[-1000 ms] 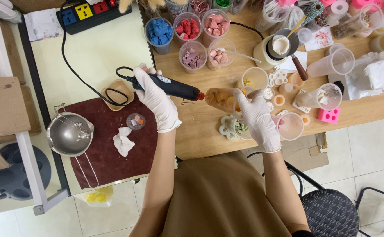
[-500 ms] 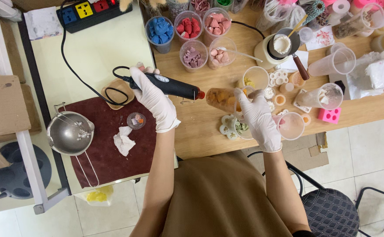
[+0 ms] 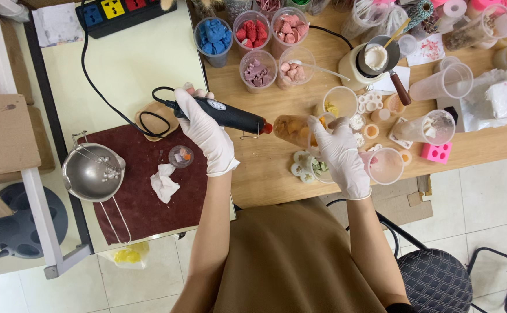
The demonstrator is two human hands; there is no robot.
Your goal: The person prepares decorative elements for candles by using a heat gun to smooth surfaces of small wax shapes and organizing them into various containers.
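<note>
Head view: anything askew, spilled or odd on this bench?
Little stands out. A crumpled white tissue lies loose on the dark red mat, and the black cord trails across the pale table. The left hand aims a black heat tool at the tilted cup in the right hand.

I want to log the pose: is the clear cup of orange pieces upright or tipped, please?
Tipped: the clear plastic cup of orange pieces lies sideways in the gloved right hand.

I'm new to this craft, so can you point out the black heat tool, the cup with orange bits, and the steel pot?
black heat tool [image 3: 230, 115], head view, middle of its black barrel.
cup with orange bits [image 3: 291, 128], head view, its clear side wall.
steel pot [image 3: 85, 177], head view, bare inside of the bowl.
</note>
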